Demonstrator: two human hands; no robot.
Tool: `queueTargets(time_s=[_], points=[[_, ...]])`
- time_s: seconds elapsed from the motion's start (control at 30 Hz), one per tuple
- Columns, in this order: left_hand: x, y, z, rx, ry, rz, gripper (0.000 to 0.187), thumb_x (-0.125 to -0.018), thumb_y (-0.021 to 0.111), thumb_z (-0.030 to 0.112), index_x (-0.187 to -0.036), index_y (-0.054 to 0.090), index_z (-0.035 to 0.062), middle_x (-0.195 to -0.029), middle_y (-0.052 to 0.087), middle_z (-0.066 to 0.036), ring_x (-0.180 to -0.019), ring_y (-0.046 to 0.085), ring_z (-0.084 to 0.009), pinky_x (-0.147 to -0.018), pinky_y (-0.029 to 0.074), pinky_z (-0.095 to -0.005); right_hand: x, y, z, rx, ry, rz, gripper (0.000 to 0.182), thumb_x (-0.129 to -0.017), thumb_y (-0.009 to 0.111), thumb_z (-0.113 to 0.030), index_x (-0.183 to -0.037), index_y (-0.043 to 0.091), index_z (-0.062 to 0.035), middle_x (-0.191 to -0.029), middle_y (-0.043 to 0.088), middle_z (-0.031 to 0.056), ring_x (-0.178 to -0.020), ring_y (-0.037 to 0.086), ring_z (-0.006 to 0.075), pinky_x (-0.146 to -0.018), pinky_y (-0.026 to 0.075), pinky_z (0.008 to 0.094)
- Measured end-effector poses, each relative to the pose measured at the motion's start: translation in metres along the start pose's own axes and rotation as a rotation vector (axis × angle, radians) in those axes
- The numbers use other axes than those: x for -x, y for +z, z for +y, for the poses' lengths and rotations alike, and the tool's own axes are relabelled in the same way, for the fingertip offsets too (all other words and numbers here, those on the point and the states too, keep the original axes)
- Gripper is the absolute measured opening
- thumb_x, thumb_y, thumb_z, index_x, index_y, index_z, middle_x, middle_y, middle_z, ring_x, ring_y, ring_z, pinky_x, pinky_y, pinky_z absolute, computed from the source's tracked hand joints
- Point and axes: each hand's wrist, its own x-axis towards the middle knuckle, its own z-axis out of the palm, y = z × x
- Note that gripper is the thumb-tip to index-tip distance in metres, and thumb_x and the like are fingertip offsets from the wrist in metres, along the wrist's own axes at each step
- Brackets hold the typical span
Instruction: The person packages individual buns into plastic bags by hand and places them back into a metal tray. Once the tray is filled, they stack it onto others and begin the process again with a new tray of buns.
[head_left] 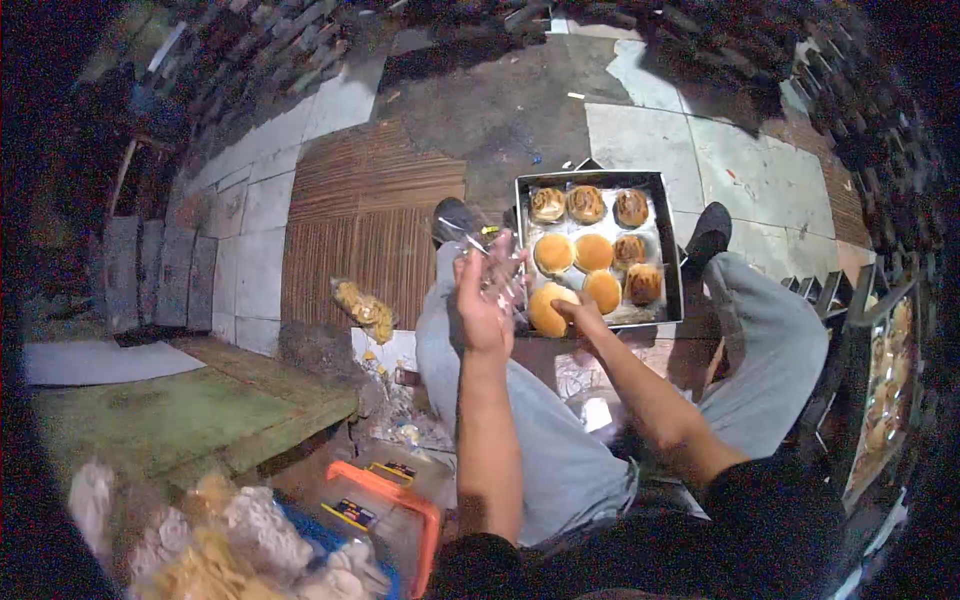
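Right hand (583, 318): got a plain bun (547, 308), pinched snug between thumb and fingers.
Held bun: at the tray's 7 o'clock, right over the near edge. Can't tell if it's touching the tray or just off it.
Left hand (482, 300): at the tray's 8 o'clock, palm turned up, fingers partly curled around some clear plastic (510, 262). Pretty blurry, so no clue how firm that hold is.
Tray (673, 250): just past center, about 1 o'clock of the view, between the two shoes (708, 232). Three more plain buns (593, 252) sit mid-tray and toward 6 o'clock, with five swirled ones (631, 208) from 10 round to 4.
Step in hand: looks to me like picking out a plain bun with the plastic at the ready.
Next move: I'd say it calls for a light squeeze, since the bun looks soft, plus lifting it well over the rim, left hand steadying the plastic.
Off at 4 o'clock: another tray (885, 385), loaded, with shiny stuff on it.
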Motion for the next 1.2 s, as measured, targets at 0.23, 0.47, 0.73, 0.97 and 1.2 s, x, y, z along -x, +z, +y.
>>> queueTargets(time_s=[0.23,0.47,0.73,0.97,1.2], points=[[0.012,0.009,0.0,0.137,-0.032,-0.025,0.047,-0.103,0.048,0.046,-0.137,0.044,0.0134,-0.135,0.059,-0.019,-0.116,0.062,-0.0398,-0.094,0.054,-0.0587,0.221,-0.08,-0.166,-0.255,-0.139,-0.446,0.052,-0.088,0.079,-0.013,-0.131,0.055,0.001,-0.119,0.069,0.0111,-0.099,0.068,0.0162,-0.078,0.056,0.028],[0.056,0.028,-0.015,0.28,-0.176,-0.171,0.072,-0.101,0.042,0.059,-0.146,0.039,0.0024,-0.141,0.053,-0.025,-0.126,0.055,-0.0487,-0.101,0.048,-0.067,0.291,-0.048,-0.214,0.426,-1.08,-0.171,0.055,-0.086,0.066,0.005,-0.138,0.053,-0.003,-0.135,0.058,0.0213,-0.124,0.059,0.0371,-0.108,0.046,0.0438],[0.114,0.071,-0.044,0.185,0.106,0.123,0.061,-0.106,0.039,0.05,-0.138,0.051,-0.0013,-0.128,0.062,-0.018,-0.115,0.062,-0.0307,-0.103,0.048,-0.0419,0.271,-0.025,-0.186,0.653,-1.113,-0.081,0.064,-0.086,0.066,0.0,-0.147,0.049,-0.0082,-0.155,0.04,0.0238,-0.146,0.036,0.0435,-0.119,0.033,0.0493],[0.093,0.04,-0.071,0.072,0.095,0.172,0.06,-0.106,0.041,0.047,-0.142,0.048,-0.0005,-0.136,0.059,-0.015,-0.125,0.057,-0.0282,-0.11,0.043,-0.0392,0.246,-0.001,-0.195,0.697,-1.015,-0.053,0.048,-0.093,0.065,-0.011,-0.14,0.056,-0.0065,-0.153,0.043,0.0245,-0.145,0.036,0.0445,-0.116,0.034,0.0467],[0.085,0.033,-0.067,0.438,-0.068,-0.06,0.065,-0.103,0.042,0.056,-0.142,0.047,0.0043,-0.13,0.062,-0.017,-0.111,0.066,-0.0368,-0.087,0.059,-0.0554,0.278,-0.02,-0.21,0.525,-0.57,-0.388,0.014,-0.09,0.07,-0.011,-0.099,0.068,-0.0004,-0.093,0.068,0.0136,-0.086,0.064,0.0268,-0.082,0.052,0.036]])
